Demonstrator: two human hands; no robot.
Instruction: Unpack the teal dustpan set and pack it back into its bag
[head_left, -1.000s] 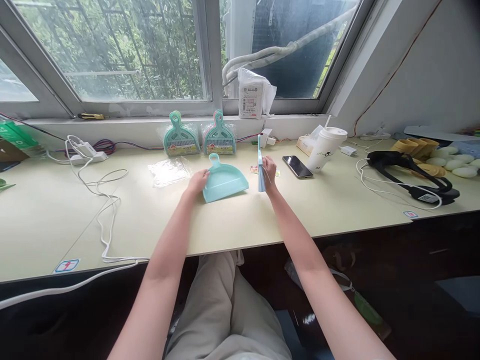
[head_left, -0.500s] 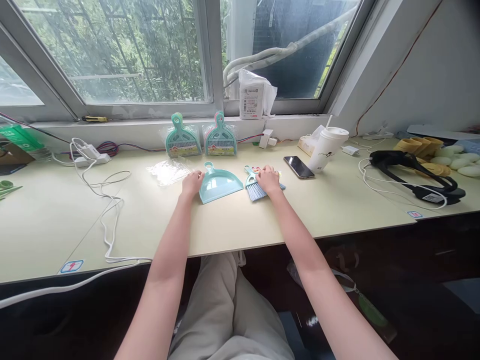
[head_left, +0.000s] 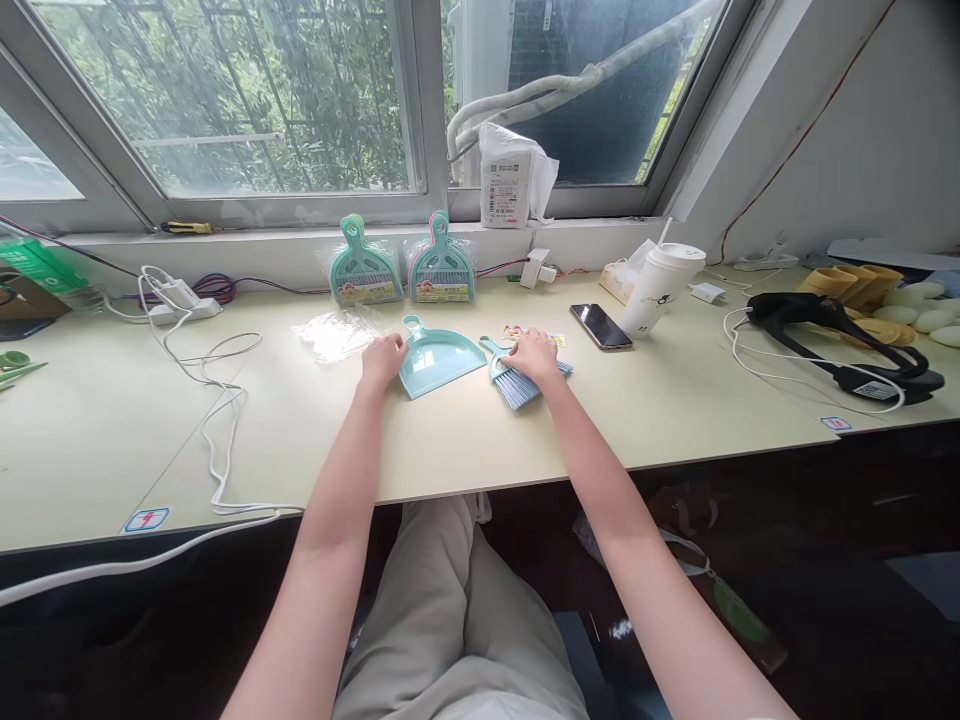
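Keeping the dustpan (head_left: 442, 362) flat on the tabletop (head_left: 465, 455) seems smart, with the left hand (head_left: 384, 358) at its edge (can't tell if it's really gripping) and the right hand (head_left: 534, 355) grasping the brush (head_left: 515, 386) just beside it.

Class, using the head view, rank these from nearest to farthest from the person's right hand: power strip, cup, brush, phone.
1. Brush: partly under the right hand.
2. Phone: lying flat, to the hand's right.
3. Cup: standing beside the phone, farther right.
4. Power strip: well over on the left.
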